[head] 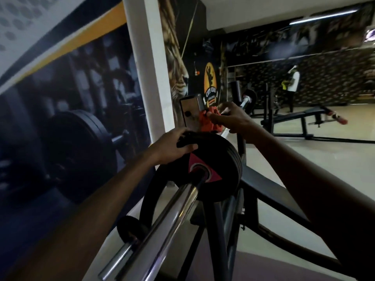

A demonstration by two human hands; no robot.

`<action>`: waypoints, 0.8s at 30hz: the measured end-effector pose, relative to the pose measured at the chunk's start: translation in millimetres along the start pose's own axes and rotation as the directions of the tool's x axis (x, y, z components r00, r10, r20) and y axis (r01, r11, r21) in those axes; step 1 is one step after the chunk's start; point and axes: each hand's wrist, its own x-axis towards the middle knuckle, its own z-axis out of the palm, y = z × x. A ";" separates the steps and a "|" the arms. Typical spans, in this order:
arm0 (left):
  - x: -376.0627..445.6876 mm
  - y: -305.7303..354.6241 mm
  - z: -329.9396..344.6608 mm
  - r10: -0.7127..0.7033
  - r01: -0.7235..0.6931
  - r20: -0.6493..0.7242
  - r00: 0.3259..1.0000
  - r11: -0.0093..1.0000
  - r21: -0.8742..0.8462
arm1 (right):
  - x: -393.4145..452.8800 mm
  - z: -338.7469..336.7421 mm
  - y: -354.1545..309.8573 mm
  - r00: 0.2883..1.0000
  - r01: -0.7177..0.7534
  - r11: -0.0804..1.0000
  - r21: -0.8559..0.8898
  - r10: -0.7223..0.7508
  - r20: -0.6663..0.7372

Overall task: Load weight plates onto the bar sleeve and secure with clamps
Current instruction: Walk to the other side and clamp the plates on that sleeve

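Nearest of all, the chrome bar sleeve runs up from the lower edge toward the middle, and the black weight plates sit on it well up its length, packed together, with a red triangular mark on the outer face around the hole. Below them a smaller black plate hangs on a peg of the dark steel rack, whose tubes spread to the right and down.

On the far left a big wall poster of a loaded barbell fills the wall, with a white pillar beside it. The left hand comes in from the lower left and rests on the top rim of the plates, fingers curled over the edge and thumb laid across the outer face, gripping them.

Just above and behind the plates stands the rack's metal upright plate. Touching it is the orange clamp, off the sleeve and up near the rack top. The right hand reaches in from the lower right and pinches the clamp between fingertips and thumb, its fingers bent round it.

Further right, across the pale floor, a black bench stands before the mirrored wall, where a person in a white top shows, blurred.
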 end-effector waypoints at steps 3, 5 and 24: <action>2.7 -16.7 -2.3 0.010 -0.010 -0.007 1.000 0.997 -0.070 | 16.2 4.4 3.6 0.977 -0.156 0.978 0.137 0.133 0.166; 4.3 -25.5 -3.5 0.029 -0.028 -0.001 1.000 0.993 -0.113 | 26.7 9.8 7.7 0.960 -0.184 0.972 0.143 0.147 0.236; 3.5 -40.6 0.3 0.141 -0.194 -0.151 0.978 0.881 -0.431 | -46.9 12.9 -67.6 0.956 -0.010 0.997 -0.077 -0.013 -0.295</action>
